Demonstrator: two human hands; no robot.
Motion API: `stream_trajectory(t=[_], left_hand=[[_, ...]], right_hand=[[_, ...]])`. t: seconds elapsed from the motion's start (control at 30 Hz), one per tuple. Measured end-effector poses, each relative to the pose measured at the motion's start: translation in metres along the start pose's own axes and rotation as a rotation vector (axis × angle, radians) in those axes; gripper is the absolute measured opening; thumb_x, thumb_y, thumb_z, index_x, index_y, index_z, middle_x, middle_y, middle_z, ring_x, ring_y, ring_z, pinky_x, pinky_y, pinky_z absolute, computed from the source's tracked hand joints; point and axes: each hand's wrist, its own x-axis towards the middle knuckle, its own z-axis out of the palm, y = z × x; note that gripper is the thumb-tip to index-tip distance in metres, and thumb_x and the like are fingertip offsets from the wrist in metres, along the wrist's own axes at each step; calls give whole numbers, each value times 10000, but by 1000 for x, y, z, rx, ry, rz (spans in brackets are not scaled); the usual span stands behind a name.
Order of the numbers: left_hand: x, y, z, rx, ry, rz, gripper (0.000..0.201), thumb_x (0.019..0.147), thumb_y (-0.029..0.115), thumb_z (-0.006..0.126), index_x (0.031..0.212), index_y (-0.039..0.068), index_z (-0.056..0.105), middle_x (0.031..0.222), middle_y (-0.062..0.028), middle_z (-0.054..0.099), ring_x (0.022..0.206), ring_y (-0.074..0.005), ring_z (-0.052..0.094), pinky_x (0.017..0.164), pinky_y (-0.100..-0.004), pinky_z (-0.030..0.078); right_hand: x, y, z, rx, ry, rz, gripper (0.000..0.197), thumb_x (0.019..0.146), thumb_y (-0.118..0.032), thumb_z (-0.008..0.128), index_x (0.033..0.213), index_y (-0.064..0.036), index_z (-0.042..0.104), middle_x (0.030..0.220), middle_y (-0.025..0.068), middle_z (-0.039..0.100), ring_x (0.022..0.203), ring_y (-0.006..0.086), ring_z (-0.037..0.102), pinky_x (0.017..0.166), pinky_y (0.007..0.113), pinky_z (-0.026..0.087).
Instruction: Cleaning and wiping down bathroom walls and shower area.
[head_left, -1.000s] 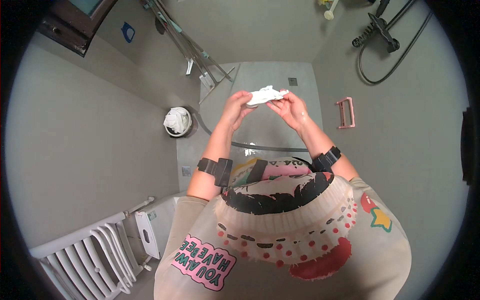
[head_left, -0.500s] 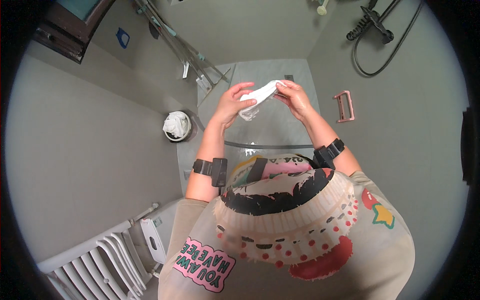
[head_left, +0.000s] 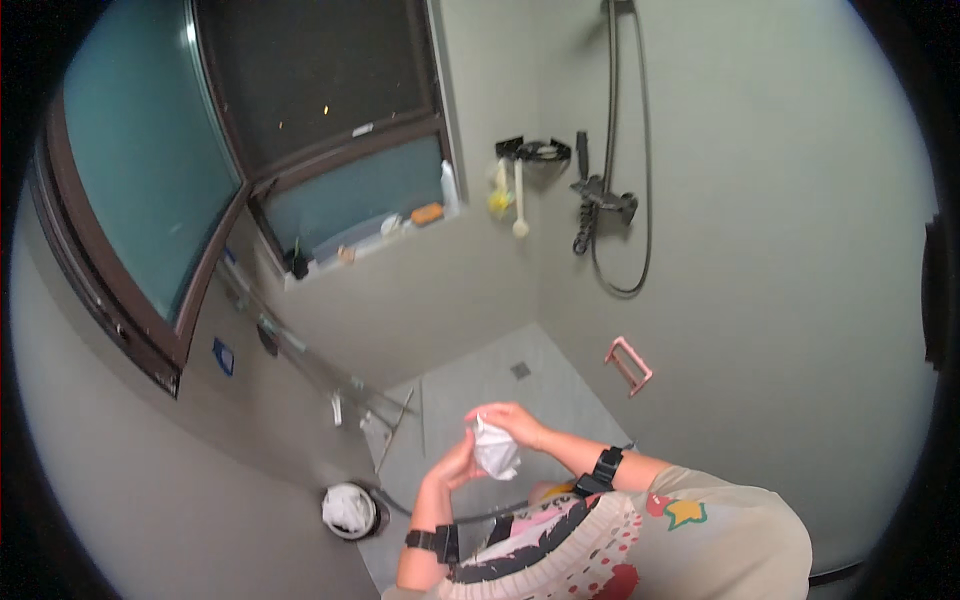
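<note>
Out in front of me, over the grey shower floor [head_left: 470,375], both hands hold a crumpled white cloth [head_left: 497,455]. My left hand [head_left: 458,463] is closed on its left side, with some fingers hidden behind it. From above and the right, my right hand [head_left: 514,424] curls over the top of the cloth. The lower end of the cloth hangs loose below the fingers. Its exact kind, cloth or wipe, is hard to tell.
At lower left stands a bin [head_left: 376,520] filled with crumpled white material. Long-handled cleaning tools [head_left: 300,350] lean on the left wall. An open window sash [head_left: 150,150] juts inward. On the right wall are a shower set [head_left: 606,200] and a pink holder [head_left: 629,367].
My view has swung up toward the window and shower. The hands have come closer together, and the cloth, stretched between them before, is now bunched and hanging.
</note>
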Motion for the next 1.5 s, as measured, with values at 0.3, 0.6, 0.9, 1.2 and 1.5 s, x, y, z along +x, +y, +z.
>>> stream_trajectory(t=[0.3,0.6,0.9,1.2,1.5], left_hand=[[30,9,-6,-59,343,405,273,953,193,696,1117,-24,675,1040,-86,722,884,-161,693,788,-298,560],[55,39,-32,663,769,798,256,823,226,826,824,-17,746,709,-13,684,618,-83,570,571,-271,444],[132,109,-24,835,629,641,264,853,252,795,910,-4,767,666,19,641,607,-57,530,567,-246,433],[269,204,35,1237,590,873,271,869,304,752,1024,82,763,879,-117,719,786,-257,680,698,-367,534],[326,273,84,1618,-63,939,361,931,394,654,1167,127,713,1022,-101,722,902,-296,703,767,-402,559]], right_hand=[[10,12,-52,-185,231,19,308,968,-296,650,1088,-28,740,989,23,732,905,126,656,830,294,521],[42,41,-94,-574,402,71,289,904,-332,744,1009,-63,745,785,6,701,655,77,602,595,256,480],[113,40,-163,-614,253,255,282,935,-317,679,1035,-57,724,805,47,721,716,147,671,647,291,536],[184,45,-249,387,634,389,319,982,-165,569,1279,-51,577,1199,142,636,1057,211,683,893,375,579],[224,-26,-322,1009,89,7,296,983,-203,561,1211,-16,588,1147,128,646,1053,253,662,901,380,578]])
